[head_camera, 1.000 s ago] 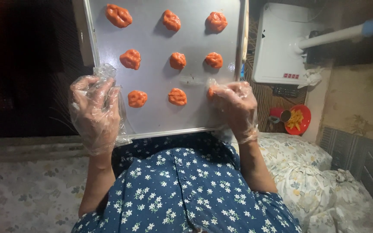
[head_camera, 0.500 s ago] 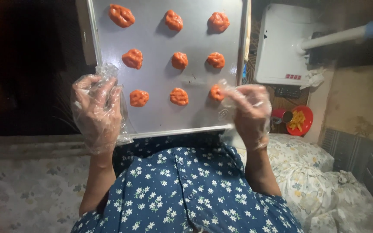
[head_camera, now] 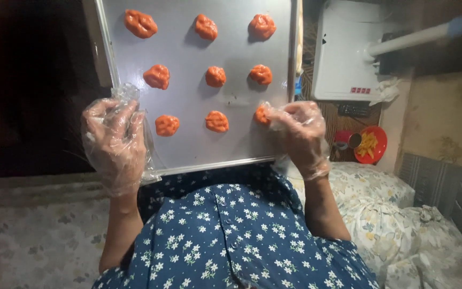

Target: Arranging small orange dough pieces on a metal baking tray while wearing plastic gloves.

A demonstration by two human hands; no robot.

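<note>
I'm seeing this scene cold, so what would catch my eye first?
Nine orange dough lumps sit in three rows on a grey metal baking tray at top centre. The right hand, in a clear plastic glove, touches the lump at the near right corner; the gloved left hand rests at the tray's near left edge.

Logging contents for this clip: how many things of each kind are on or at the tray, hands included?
Orange lumps: 9, in three rows of three; the right hand partly covers one
Metal tray: 1
Gloved hands: 2, left hand at the tray's left edge, right hand on the lump at bottom right
Total: 12
</note>
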